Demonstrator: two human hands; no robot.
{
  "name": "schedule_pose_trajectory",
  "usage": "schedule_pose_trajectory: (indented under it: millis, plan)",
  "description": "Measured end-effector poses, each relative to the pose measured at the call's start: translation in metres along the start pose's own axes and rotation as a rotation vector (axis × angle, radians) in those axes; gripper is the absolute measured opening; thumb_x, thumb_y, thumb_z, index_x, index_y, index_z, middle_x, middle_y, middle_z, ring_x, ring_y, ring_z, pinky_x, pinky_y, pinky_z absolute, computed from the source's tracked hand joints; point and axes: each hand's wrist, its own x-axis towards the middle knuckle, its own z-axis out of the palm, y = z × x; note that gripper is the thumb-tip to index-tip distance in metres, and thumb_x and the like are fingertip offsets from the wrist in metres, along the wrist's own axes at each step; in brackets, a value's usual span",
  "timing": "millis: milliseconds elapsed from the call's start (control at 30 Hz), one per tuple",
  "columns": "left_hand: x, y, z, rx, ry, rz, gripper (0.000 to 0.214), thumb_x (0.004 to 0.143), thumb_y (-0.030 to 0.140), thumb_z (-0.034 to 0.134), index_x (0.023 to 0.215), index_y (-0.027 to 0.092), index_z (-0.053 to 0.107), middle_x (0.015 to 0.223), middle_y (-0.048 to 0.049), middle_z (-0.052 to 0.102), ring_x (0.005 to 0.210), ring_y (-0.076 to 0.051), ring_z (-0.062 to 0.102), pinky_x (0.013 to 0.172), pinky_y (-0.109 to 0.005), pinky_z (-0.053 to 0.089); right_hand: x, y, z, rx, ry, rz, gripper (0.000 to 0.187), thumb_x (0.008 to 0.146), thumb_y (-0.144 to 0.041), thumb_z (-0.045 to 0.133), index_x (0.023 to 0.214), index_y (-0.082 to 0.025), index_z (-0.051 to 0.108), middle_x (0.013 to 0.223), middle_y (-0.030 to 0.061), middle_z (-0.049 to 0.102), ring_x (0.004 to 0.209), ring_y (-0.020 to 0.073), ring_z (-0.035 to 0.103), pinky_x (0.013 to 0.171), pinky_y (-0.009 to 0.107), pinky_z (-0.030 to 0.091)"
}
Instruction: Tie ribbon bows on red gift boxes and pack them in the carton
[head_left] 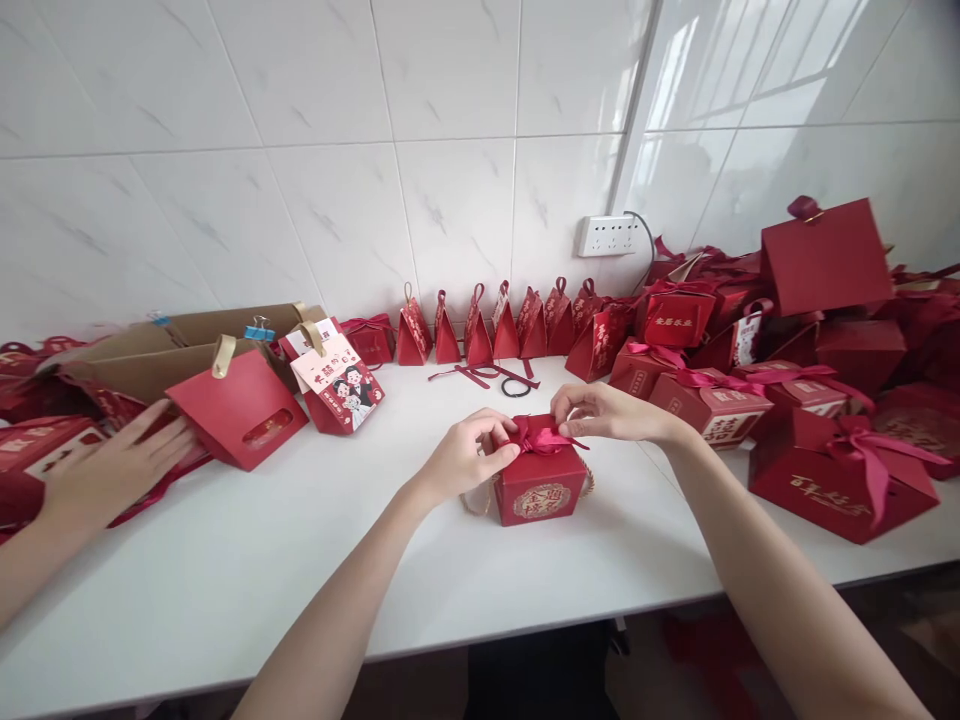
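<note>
A small red gift box (536, 492) with a gold round emblem stands upright on the white table in front of me. Across its top lies a dark pink ribbon (541, 436) tied in a bow. My left hand (469, 455) is closed at the left end of the bow, thumb and fingers pinching the ribbon. At the right end, the curled fingers of my right hand (604, 412) close on the ribbon too; the fingertips are partly hidden. A twisted gold cord (589, 482) hangs at the sides of the box.
Another person's hand (124, 465) reaches in at left, beside a red box (244, 410) and a cardboard carton (202, 335). Several triangular red boxes (478, 335) line the tiled wall. Red boxes (840, 475) pile up at right. A black ring (515, 386) and ribbon strips lie behind my box.
</note>
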Motion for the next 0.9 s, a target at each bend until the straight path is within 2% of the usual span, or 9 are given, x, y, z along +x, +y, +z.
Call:
schedule_pose_trajectory:
  millis: [167, 367, 433, 533, 600, 700, 800, 900]
  plan:
    - [0.001, -0.004, 0.012, -0.041, 0.074, 0.049, 0.018, 0.077, 0.032, 0.057, 0.066, 0.018, 0.054, 0.105, -0.0066, 0.063, 0.092, -0.020, 0.059, 0.078, -0.032, 0.045, -0.004, -0.006, -0.007, -0.075, -0.068, 0.059, 0.023, 0.072, -0.038, 0.064, 0.075, -0.015, 0.064, 0.095, 0.0052, 0.056, 0.078, 0.0149, 0.055, 0.071, 0.027, 0.043]
    - [0.001, -0.005, 0.022, -0.096, 0.093, 0.061, 0.017, 0.077, 0.033, 0.057, 0.069, 0.018, 0.056, 0.107, -0.0079, 0.064, 0.095, -0.022, 0.060, 0.080, -0.034, 0.044, -0.007, -0.021, -0.012, -0.191, -0.052, 0.105, 0.018, 0.079, -0.032, 0.056, 0.080, -0.016, 0.062, 0.077, 0.0028, 0.061, 0.072, 0.0156, 0.056, 0.067, 0.027, 0.044]
    - [0.001, -0.004, 0.024, -0.122, 0.091, 0.050, 0.017, 0.076, 0.034, 0.057, 0.070, 0.018, 0.056, 0.108, -0.0085, 0.064, 0.094, -0.022, 0.060, 0.079, -0.034, 0.044, -0.006, -0.025, -0.008, -0.298, 0.035, 0.095, 0.012, 0.081, -0.025, 0.053, 0.080, -0.016, 0.062, 0.079, 0.0032, 0.062, 0.074, 0.0160, 0.057, 0.070, 0.028, 0.045]
    - [0.000, -0.003, 0.026, -0.148, 0.100, 0.036, 0.019, 0.076, 0.036, 0.057, 0.070, 0.018, 0.055, 0.109, -0.0087, 0.064, 0.094, -0.022, 0.060, 0.080, -0.034, 0.045, -0.008, -0.027, 0.004, -0.542, 0.249, 0.053, 0.008, 0.081, -0.017, 0.054, 0.083, -0.017, 0.061, 0.094, 0.0070, 0.061, 0.088, 0.0198, 0.058, 0.080, 0.033, 0.043]
    - [0.000, -0.003, 0.027, -0.163, 0.111, 0.037, 0.020, 0.076, 0.037, 0.057, 0.069, 0.018, 0.054, 0.109, -0.0087, 0.064, 0.093, -0.022, 0.060, 0.080, -0.034, 0.045, -0.014, -0.028, 0.015, -0.660, 0.389, 0.045, 0.009, 0.082, -0.019, 0.055, 0.088, -0.017, 0.060, 0.101, 0.0092, 0.059, 0.092, 0.0224, 0.057, 0.082, 0.037, 0.042]
    - [0.000, -0.002, 0.028, -0.179, 0.114, 0.044, 0.022, 0.075, 0.038, 0.057, 0.068, 0.018, 0.053, 0.107, -0.0090, 0.064, 0.091, -0.021, 0.060, 0.080, -0.034, 0.046, -0.031, -0.031, 0.033, -0.607, 0.561, 0.055, 0.014, 0.087, -0.030, 0.051, 0.087, -0.017, 0.058, 0.091, 0.0075, 0.059, 0.081, 0.0190, 0.057, 0.075, 0.033, 0.044]
    - [-0.001, -0.002, 0.029, -0.190, 0.101, 0.048, 0.021, 0.076, 0.037, 0.057, 0.069, 0.017, 0.053, 0.108, -0.0093, 0.063, 0.094, -0.022, 0.059, 0.081, -0.035, 0.046, -0.046, -0.036, 0.050, -0.492, 0.552, 0.089, 0.023, 0.087, -0.039, 0.052, 0.080, -0.018, 0.057, 0.080, 0.0040, 0.059, 0.071, 0.0161, 0.055, 0.066, 0.029, 0.043]
    - [-0.001, -0.003, 0.030, -0.195, 0.099, 0.060, 0.019, 0.076, 0.036, 0.057, 0.071, 0.018, 0.054, 0.109, -0.0094, 0.062, 0.099, -0.022, 0.058, 0.085, -0.036, 0.045, -0.051, -0.036, 0.059, -0.477, 0.498, 0.099, 0.016, 0.084, -0.034, 0.057, 0.080, -0.018, 0.059, 0.081, 0.0038, 0.058, 0.073, 0.0164, 0.056, 0.067, 0.030, 0.044]
